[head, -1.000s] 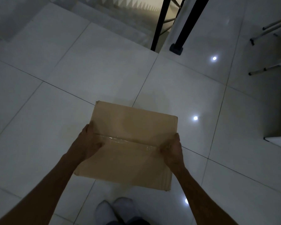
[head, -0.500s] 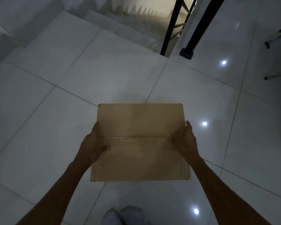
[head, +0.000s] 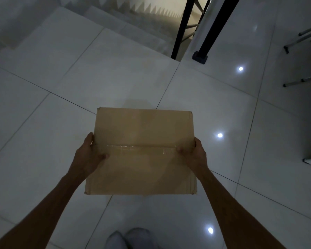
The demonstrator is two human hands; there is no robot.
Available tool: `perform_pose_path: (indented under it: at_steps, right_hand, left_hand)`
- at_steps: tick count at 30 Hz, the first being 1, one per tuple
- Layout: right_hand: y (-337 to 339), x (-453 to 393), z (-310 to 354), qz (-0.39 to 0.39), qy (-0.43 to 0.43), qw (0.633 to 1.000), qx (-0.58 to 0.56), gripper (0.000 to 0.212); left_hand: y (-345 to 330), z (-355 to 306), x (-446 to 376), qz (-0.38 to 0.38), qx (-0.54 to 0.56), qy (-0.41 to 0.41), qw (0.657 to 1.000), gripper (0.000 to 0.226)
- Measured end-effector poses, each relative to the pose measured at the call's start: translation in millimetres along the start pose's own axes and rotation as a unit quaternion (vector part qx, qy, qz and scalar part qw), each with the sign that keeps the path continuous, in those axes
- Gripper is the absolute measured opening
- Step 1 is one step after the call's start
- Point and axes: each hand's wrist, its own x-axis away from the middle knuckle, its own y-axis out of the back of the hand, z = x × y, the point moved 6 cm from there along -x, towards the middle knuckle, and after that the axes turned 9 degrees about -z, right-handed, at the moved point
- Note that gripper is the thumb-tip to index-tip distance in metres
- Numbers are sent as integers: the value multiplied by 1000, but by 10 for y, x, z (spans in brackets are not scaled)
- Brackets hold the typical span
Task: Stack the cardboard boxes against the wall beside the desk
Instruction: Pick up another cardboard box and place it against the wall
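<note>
Cardboard box (head: 142, 150): carried flat between both hands, above tiled floor (head: 43, 123). Left hand (head: 90, 155) clamped on left edge, right hand (head: 194, 155) on right edge; equally near. Taped seam (head: 140, 147) running hand to hand. Wall, desk not identifiable.

A: The box (head: 142, 150)? Matt brown cardboard, its seam under glossy clear tape (head: 140, 147).
B: And the floor (head: 79, 87)?
A: Polished pale tiles, mirroring lamps; railing posts (head: 180, 27) look like black metal
</note>
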Motion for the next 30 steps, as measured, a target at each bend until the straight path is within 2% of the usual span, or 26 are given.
perform_pose_path:
  at_steps: [7,16,22,30]
  right_hand:
    - [-28,81,-80,-12,-45,999,-17,74]
    - [129,242,192,-22,-43,998,-35,73]
    - [225,454,877,-7,-15,999,-35,75]
    - [41,811,2201,52,73,996,-15,79]
  left_hand:
    - [-41,157,65,11,48,76,996,71]
    - [241,59,111,-18,94,97,991,68]
    - [925,-110,240,-49,123,106,986,65]
    - [2048,-53,491,-118,171,150,967,66]
